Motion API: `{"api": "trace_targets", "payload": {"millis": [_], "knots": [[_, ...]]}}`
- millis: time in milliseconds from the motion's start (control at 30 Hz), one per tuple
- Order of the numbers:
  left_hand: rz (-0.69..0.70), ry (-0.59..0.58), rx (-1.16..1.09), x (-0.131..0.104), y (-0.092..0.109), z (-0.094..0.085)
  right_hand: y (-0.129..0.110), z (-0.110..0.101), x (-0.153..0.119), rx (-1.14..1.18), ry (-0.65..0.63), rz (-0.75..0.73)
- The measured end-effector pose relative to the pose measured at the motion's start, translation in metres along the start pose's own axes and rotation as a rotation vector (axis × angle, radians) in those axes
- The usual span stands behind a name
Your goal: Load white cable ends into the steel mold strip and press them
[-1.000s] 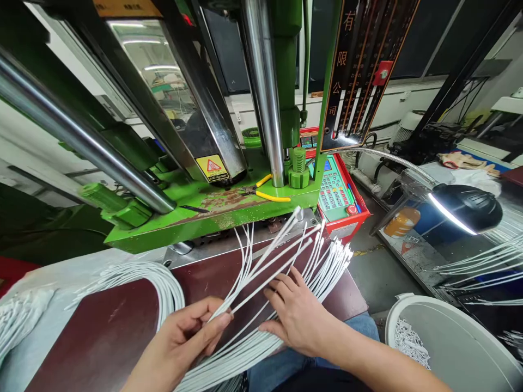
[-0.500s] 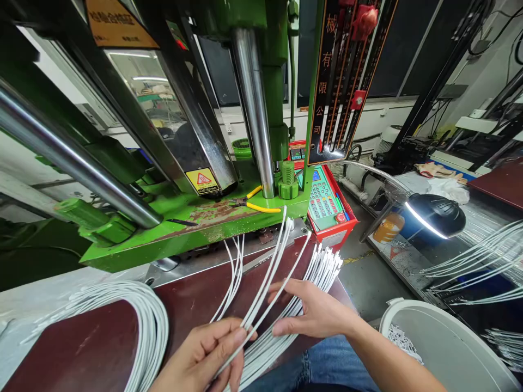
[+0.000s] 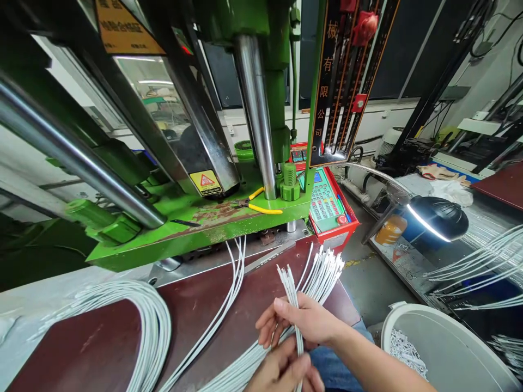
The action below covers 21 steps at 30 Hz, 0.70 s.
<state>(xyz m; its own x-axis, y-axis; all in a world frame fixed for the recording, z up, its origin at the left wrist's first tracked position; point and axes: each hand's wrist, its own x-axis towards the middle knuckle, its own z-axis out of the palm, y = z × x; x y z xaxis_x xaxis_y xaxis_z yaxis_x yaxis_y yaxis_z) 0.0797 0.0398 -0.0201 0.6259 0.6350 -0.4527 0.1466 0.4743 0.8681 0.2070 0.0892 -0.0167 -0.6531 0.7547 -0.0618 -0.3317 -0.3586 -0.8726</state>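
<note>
White cables (image 3: 156, 326) curve in a thick coil at our far left, lying over a dark red board (image 3: 73, 354). Next along, the green press base (image 3: 196, 235) spans the back of the board, with a yellow warning label (image 3: 207, 182) above it. From beneath its edge a few loose strands (image 3: 235, 280) bend down toward us. Yellow-handled pliers (image 3: 265, 210) rest on the base, by a steel column (image 3: 261, 130).

Near the middle, our left hand (image 3: 284, 367) is low and slightly blurred, its thumb and fingers closed around the lower part of a small cable bundle (image 3: 289, 286), whose tips point up and away from us. Our right hand (image 3: 308, 321) meets the same bundle higher up: its thumb lies across the cables and its fingers, half curled and a little spread, reach left; how firmly they grip, we cannot tell. Just beyond that hand, many white cable ends (image 3: 329, 272) fan out on the board.

Farther right we see a red control box (image 3: 335, 237), a black lamp (image 3: 445, 215) shining, and a pale bin (image 3: 457, 348) holding white scraps (image 3: 404, 351).
</note>
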Motion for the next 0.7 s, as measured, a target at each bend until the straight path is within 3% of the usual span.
{"api": "trace_targets", "payload": {"millis": [100, 200, 267, 367, 433, 567, 700], "knots": [[0.068, 0.089, -0.117, 0.017, -0.005, 0.01, -0.011, -0.007, -0.001, -0.036, 0.036, -0.011], [0.01, -0.009, -0.118, 0.021, -0.016, 0.011, -0.03, -0.022, -0.006, -0.009, 0.183, -0.16], [-0.047, -0.072, -0.102, 0.022, -0.021, 0.013, -0.043, -0.03, -0.011, -0.114, 0.196, -0.216], [-0.124, -0.138, -0.249, 0.029, -0.016, 0.023, -0.057, -0.035, -0.018, -0.507, -0.07, -0.087], [-0.097, -0.153, -0.407, 0.036, -0.007, 0.031, -0.063, -0.033, -0.02, -0.702, -0.231, 0.018], [0.064, -0.036, -0.6, 0.041, 0.007, 0.036, -0.072, -0.028, -0.019, -0.856, -0.163, 0.012], [0.125, -0.017, -0.648, 0.033, 0.004, 0.027, -0.079, -0.025, -0.004, -1.017, -0.329, 0.061]]}}
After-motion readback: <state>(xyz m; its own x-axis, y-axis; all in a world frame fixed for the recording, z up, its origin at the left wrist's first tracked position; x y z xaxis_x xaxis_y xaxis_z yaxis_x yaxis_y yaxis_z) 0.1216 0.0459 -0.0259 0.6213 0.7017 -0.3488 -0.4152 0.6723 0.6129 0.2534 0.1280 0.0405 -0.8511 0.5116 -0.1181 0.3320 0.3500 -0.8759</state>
